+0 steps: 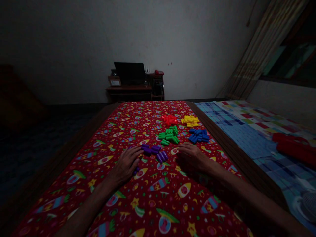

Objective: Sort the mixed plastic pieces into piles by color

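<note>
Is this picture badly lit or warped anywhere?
Head view: dim overall, with the left edge nearly black; head view: deep shadow beneath the right hand on the red cloth; head view: the curtain slants sharply, probably wide-lens distortion; head view: yellow pieces look vivid.

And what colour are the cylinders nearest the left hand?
Purple; the cylinders show best in the head view.

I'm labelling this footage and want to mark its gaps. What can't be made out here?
All in the head view:
- Left hand: its back hides the palm, so any grip on the purple pieces is unclear.
- Right hand: its back and dark shadow hide the palm side.
- Green pieces: they overlap, hiding their exact number.
- Pale round object: cut off by the right edge.
</note>
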Demonstrator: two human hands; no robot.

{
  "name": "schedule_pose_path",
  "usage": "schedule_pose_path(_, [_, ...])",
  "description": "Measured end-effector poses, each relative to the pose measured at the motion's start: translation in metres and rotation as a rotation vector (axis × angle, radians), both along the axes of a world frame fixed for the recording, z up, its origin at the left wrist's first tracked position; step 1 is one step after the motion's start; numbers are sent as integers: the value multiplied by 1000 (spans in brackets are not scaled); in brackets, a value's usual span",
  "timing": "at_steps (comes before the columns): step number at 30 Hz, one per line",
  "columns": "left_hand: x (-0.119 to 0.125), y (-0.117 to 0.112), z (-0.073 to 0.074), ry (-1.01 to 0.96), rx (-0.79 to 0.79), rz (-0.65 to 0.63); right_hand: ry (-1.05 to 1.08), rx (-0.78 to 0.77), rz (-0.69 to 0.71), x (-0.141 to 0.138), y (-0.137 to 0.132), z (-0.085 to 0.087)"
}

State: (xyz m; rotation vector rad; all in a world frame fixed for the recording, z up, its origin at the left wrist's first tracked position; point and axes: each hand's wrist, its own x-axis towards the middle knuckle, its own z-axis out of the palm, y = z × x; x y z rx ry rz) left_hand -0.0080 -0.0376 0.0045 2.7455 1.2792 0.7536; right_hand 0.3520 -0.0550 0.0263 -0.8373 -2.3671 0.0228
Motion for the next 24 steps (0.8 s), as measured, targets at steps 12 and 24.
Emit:
schedule_pose_path(12, [3, -2, 1, -48, -18, 4, -135, -59, 7, -57, 1, 5])
schedule_pose_path(24, [1, 0, 0, -40, -7, -19, -265, -55, -130, -34, -7, -4])
